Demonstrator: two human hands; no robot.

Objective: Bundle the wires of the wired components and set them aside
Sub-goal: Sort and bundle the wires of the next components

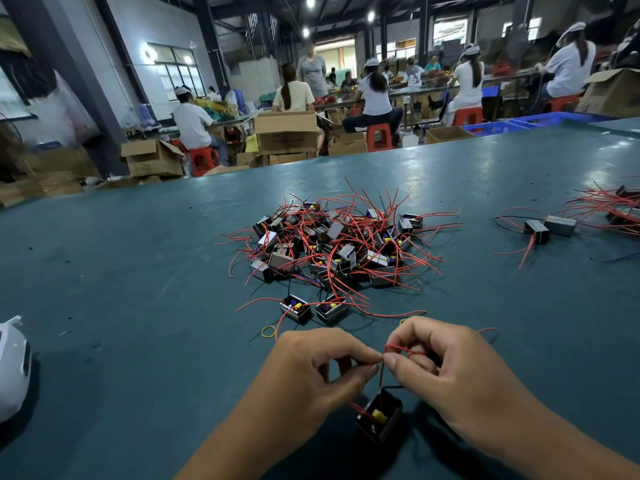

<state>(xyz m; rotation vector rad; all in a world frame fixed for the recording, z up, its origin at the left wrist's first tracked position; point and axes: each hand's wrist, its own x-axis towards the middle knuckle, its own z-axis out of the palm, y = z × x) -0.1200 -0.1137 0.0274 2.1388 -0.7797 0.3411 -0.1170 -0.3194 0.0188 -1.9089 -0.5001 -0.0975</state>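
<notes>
Below, left hand (311, 368) and right hand (450, 368) both pinching component's red wires (401, 348).

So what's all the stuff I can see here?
table: one, teal green, fills the foreground.
pile of components: one heap, too many to count, black boxes with red wires, table middle.
loose components: two, black, just in front of the pile.
rubber band: one, yellow, beside the left hand.
side components: several, black and grey, far right.
white object: one, left edge, cannot tell what.
cardboard boxes: many, brown, behind the table.
workers: several, seated in the background.
held component: one, black, hanging by its red wire.
hands: left and right, pinching that wire.
</notes>
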